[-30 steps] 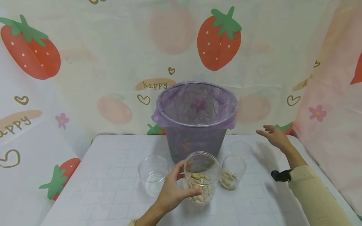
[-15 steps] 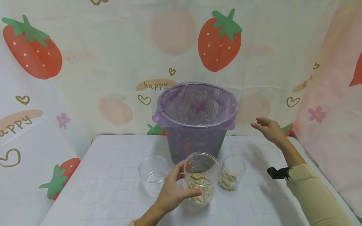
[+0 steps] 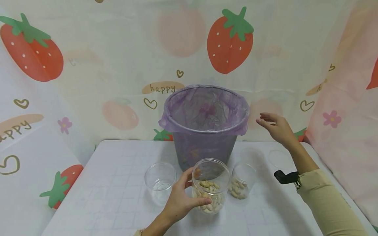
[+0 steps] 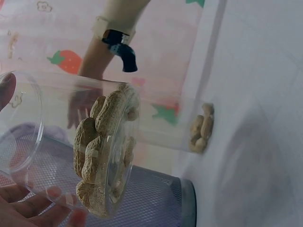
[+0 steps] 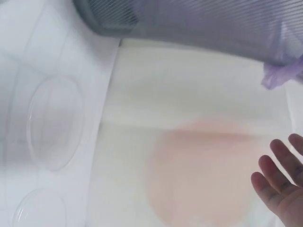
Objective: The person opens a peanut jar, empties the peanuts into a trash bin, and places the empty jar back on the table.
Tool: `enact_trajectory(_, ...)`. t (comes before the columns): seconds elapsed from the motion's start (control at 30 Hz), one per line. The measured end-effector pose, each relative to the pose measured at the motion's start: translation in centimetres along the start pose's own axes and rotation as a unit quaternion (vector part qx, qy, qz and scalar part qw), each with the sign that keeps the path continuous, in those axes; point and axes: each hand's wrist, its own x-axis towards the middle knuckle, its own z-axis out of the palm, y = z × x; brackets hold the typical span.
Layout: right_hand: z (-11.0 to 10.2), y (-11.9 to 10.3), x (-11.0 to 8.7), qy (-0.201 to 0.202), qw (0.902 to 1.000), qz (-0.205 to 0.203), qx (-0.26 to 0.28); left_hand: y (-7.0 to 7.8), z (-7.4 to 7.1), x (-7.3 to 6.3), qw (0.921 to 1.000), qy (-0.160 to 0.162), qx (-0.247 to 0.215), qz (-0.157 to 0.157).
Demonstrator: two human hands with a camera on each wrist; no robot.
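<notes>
My left hand (image 3: 180, 196) grips a transparent plastic jar (image 3: 212, 172) from its left side, thumb across the near wall and fingers behind. Peanuts in their shells (image 3: 209, 186) lie in its lower part; in the left wrist view the same peanuts (image 4: 92, 151) show close up. Just right of it stands a smaller transparent jar (image 3: 245, 172) with some peanuts in the bottom. Beyond the table, raised beside the bin's right rim, my right hand (image 3: 274, 127) holds nothing, its fingers loosely extended. In the right wrist view its fingertips (image 5: 266, 163) are spread slightly, apart from the bin.
A mesh waste bin (image 3: 203, 147) lined with a purple bag (image 3: 174, 126) stands behind the jars. Left of my left hand is another transparent jar (image 3: 159, 177). Two transparent round lids, one lid (image 5: 56, 124) and another lid (image 5: 40, 210), lie on the white table at back right.
My right hand has risen and shifted left toward the bin's rim. The left hand and the peanut jar have stayed in place.
</notes>
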Motion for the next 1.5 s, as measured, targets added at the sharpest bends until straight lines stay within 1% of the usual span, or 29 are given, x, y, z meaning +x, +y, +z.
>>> enact_trajectory(0.1,0.2,-1.0,0.1,0.012,0.9997,-0.005,0.023,0.0,0.0,0.0,1.0,-0.001,-0.001,-0.002)
enact_trajectory(0.27,0.4,-2.7,0.1,0.028,0.9985,-0.022,0.043,-0.1,-0.1,0.0,1.0,-0.001,0.001,0.001)
enact_trajectory(0.47,0.7,-4.6,-0.1,0.04,0.997,-0.045,0.05,-0.3,-0.2,0.0,1.0,-0.005,0.002,0.007)
enact_trajectory(0.7,1.3,-6.1,-0.4,0.055,0.9942,-0.068,0.063,-0.2,0.0,0.0,1.0,-0.004,0.002,0.002)
enact_trajectory(0.93,1.8,-6.6,-0.4,0.056,0.9916,-0.084,0.082,-0.2,0.0,-0.1,1.0,-0.001,0.001,-0.001)
enact_trajectory(1.03,1.9,-6.6,-0.4,0.058,0.9913,-0.08,0.087,-0.2,0.0,-0.1,1.0,-0.001,-0.002,-0.005)
enact_trajectory(1.3,1.9,-7.0,-0.2,0.063,0.9923,-0.078,0.073,-0.3,0.1,-0.1,1.0,-0.003,0.003,-0.009)
enact_trajectory(1.5,1.9,-7.4,-0.1,0.062,0.9934,-0.064,0.072,-0.3,0.1,-0.1,0.9999,-0.007,0.001,-0.011)
